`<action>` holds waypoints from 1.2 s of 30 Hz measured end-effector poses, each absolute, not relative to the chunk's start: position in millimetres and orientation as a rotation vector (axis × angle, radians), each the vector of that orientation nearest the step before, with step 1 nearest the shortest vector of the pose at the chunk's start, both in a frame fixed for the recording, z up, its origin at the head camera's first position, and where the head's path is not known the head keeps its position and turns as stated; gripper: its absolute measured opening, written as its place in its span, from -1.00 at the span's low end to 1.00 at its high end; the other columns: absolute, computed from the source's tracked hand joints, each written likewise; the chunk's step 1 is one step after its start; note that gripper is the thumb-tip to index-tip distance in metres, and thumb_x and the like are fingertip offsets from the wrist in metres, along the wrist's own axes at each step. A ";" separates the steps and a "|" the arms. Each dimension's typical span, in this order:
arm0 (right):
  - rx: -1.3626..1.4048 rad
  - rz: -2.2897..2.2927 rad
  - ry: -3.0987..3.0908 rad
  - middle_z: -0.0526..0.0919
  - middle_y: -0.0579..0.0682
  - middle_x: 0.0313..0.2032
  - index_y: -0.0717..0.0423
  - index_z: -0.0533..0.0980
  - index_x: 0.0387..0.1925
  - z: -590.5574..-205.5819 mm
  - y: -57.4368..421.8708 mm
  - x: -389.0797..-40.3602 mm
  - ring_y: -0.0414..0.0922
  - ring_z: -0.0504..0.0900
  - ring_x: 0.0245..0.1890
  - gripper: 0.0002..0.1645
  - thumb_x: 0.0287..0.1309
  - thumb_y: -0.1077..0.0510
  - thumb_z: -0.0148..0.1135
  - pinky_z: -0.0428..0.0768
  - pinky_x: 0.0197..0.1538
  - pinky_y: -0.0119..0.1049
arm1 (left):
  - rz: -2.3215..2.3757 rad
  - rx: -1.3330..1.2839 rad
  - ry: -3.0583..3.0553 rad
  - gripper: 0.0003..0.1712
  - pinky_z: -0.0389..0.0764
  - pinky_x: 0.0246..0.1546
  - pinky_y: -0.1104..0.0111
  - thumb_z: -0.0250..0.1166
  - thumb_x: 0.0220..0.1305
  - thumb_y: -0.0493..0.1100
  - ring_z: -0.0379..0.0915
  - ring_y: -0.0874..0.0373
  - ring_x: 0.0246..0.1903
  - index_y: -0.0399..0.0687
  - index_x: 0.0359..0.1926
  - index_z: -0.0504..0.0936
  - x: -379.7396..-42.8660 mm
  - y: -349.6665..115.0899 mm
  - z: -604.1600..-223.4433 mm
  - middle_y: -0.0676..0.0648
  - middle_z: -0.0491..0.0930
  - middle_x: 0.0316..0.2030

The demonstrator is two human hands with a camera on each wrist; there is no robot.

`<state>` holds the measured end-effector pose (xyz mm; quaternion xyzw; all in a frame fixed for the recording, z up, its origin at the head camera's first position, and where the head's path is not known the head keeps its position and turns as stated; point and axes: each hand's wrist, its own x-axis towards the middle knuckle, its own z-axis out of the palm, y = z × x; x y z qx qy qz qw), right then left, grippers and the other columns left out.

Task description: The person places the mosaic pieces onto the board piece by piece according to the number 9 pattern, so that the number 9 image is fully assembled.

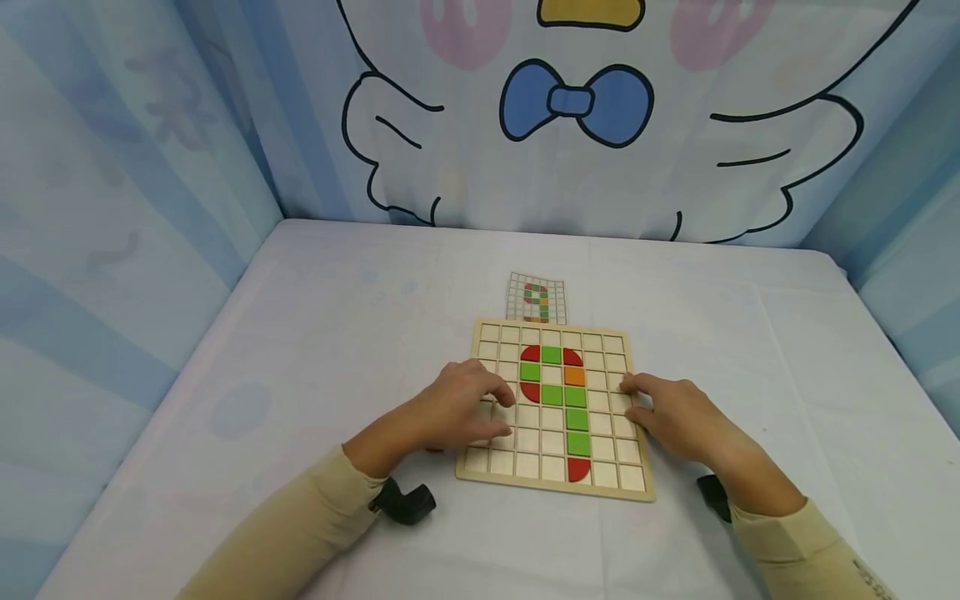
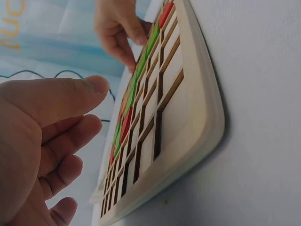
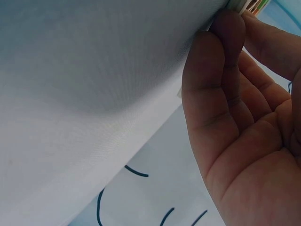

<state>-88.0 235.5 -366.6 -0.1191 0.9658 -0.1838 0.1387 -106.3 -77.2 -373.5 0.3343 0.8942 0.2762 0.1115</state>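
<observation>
A wooden grid board (image 1: 525, 479) lies on the table. Green squares (image 1: 577, 419), red rounded pieces (image 1: 578, 469) and one orange square (image 1: 574, 377) fill some cells in a shape like a 9. My left hand (image 1: 467, 406) is above the board's left side, fingers loosely bent, with nothing between them; the left wrist view shows its thumb (image 2: 70, 96) apart from the board. At the right edge, my right hand (image 1: 678, 412) grips the board between thumb and fingers. In the right wrist view, its fingertips (image 3: 225, 33) meet the board's edge.
A printed card (image 1: 517, 292) with a similar coloured pattern lies behind the board, its near end covered. A small reddish thing (image 1: 434, 450) is mostly hidden beneath the left wrist. A curtain with a blue bow tie (image 1: 570, 102) hangs behind the white table (image 1: 360, 275).
</observation>
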 end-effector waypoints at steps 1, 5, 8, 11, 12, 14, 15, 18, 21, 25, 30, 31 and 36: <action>-0.343 -0.529 2.792 0.54 0.33 0.18 0.23 0.50 0.20 -366.6 235.6 -88.0 0.10 0.56 -0.10 -0.53 0.30 0.17 0.27 0.48 -0.11 0.01 | 0.814 0.966 2.625 -0.75 0.29 0.14 0.06 0.49 0.16 -0.07 0.40 0.10 -0.04 0.02 -0.14 0.72 -106.7 -79.3 -374.0 0.14 0.67 -0.21; -0.338 -0.521 2.793 0.54 0.33 0.18 0.22 0.50 0.20 -367.0 235.7 -88.1 0.10 0.56 -0.11 -0.54 0.31 0.17 0.27 0.48 -0.12 0.01 | 0.807 0.895 2.633 -0.75 0.30 0.12 0.08 0.49 0.15 -0.07 0.38 0.09 -0.05 0.04 -0.15 0.72 -107.6 -84.9 -374.4 0.15 0.65 -0.22; -0.345 -0.519 2.799 0.54 0.33 0.18 0.22 0.50 0.20 -367.4 235.6 -88.0 0.11 0.57 -0.09 -0.54 0.31 0.17 0.27 0.49 -0.10 0.02 | 0.802 0.887 2.653 -0.76 0.33 0.10 0.09 0.50 0.13 -0.08 0.40 0.09 -0.08 0.04 -0.16 0.73 -107.6 -88.2 -376.1 0.14 0.63 -0.26; -0.351 -0.518 2.801 0.55 0.33 0.16 0.22 0.50 0.20 -367.2 235.7 -88.1 0.09 0.55 -0.13 -0.54 0.31 0.17 0.26 0.48 -0.13 0.00 | 0.810 0.893 2.670 -0.77 0.36 0.07 0.12 0.51 0.12 -0.09 0.41 0.11 -0.11 0.03 -0.18 0.73 -107.2 -92.7 -378.2 0.14 0.63 -0.28; -0.354 -0.517 2.803 0.56 0.33 0.16 0.22 0.50 0.19 -367.1 235.7 -88.2 0.09 0.56 -0.13 -0.54 0.31 0.17 0.26 0.48 -0.13 0.00 | 0.814 0.893 2.676 -0.76 0.37 0.06 0.13 0.51 0.12 -0.09 0.41 0.12 -0.12 0.03 -0.18 0.72 -107.2 -94.7 -378.7 0.14 0.63 -0.27; -0.350 -0.517 2.799 0.56 0.33 0.15 0.21 0.50 0.20 -366.7 235.5 -88.1 0.09 0.54 -0.15 -0.54 0.31 0.16 0.26 0.47 -0.14 -0.01 | 0.830 0.879 2.680 -0.76 0.39 0.03 0.16 0.51 0.13 -0.09 0.41 0.14 -0.12 0.03 -0.16 0.72 -107.1 -98.9 -379.1 0.14 0.63 -0.24; -0.349 -0.518 2.797 0.56 0.33 0.15 0.21 0.50 0.20 -366.5 235.4 -88.0 0.09 0.54 -0.16 -0.54 0.31 0.16 0.26 0.46 -0.15 -0.01 | 0.838 0.871 2.679 -0.75 0.40 0.02 0.17 0.51 0.13 -0.10 0.41 0.14 -0.11 0.03 -0.16 0.71 -107.2 -101.1 -379.2 0.14 0.63 -0.22; -0.344 -0.518 2.795 0.55 0.33 0.17 0.22 0.50 0.20 -366.2 235.0 -87.8 0.08 0.54 -0.16 -0.54 0.31 0.17 0.26 0.46 -0.15 -0.02 | 0.856 0.850 2.675 -0.74 0.42 0.00 0.18 0.50 0.14 -0.11 0.41 0.13 -0.08 0.01 -0.14 0.70 -107.9 -108.2 -378.6 0.13 0.63 -0.18; -0.339 -0.519 2.794 0.55 0.33 0.17 0.22 0.50 0.21 -366.2 235.0 -87.6 0.08 0.54 -0.15 -0.53 0.31 0.17 0.26 0.47 -0.14 -0.01 | 0.855 0.817 2.670 -0.72 0.43 -0.02 0.19 0.50 0.13 -0.12 0.42 0.13 -0.07 0.00 -0.12 0.71 -108.5 -114.5 -377.9 0.12 0.63 -0.17; -0.336 -0.520 2.794 0.55 0.33 0.17 0.23 0.50 0.21 -366.7 234.7 -87.6 0.12 0.57 -0.07 -0.53 0.30 0.17 0.26 0.49 -0.08 0.04 | 0.840 0.774 2.669 -0.71 0.43 -0.03 0.20 0.50 0.13 -0.13 0.41 0.14 -0.09 0.00 -0.10 0.71 -109.1 -121.6 -378.0 0.13 0.62 -0.18; -0.329 -0.517 2.791 0.55 0.32 0.17 0.22 0.50 0.21 -367.5 234.6 -88.2 0.12 0.57 -0.06 -0.53 0.31 0.16 0.26 0.49 -0.07 0.06 | 0.832 0.735 2.680 -0.71 0.42 -0.02 0.19 0.49 0.12 -0.15 0.41 0.14 -0.08 0.01 -0.10 0.71 -109.0 -131.7 -380.1 0.15 0.59 -0.18; -0.329 -0.517 2.791 0.55 0.32 0.17 0.22 0.50 0.21 -367.4 234.5 -88.3 0.13 0.57 -0.06 -0.53 0.31 0.16 0.26 0.49 -0.06 0.06 | 0.830 0.730 2.684 -0.71 0.42 -0.02 0.19 0.49 0.11 -0.15 0.41 0.14 -0.08 0.01 -0.10 0.71 -108.9 -133.9 -380.5 0.14 0.59 -0.18; -0.331 -0.521 2.795 0.54 0.32 0.19 0.23 0.50 0.21 -366.8 234.5 -88.1 0.18 0.56 0.02 -0.52 0.31 0.17 0.27 0.50 -0.03 0.10 | 0.827 0.705 2.679 -0.70 0.43 -0.02 0.18 0.49 0.11 -0.16 0.40 0.10 -0.07 0.01 -0.10 0.70 -108.0 -143.0 -380.1 0.11 0.58 -0.17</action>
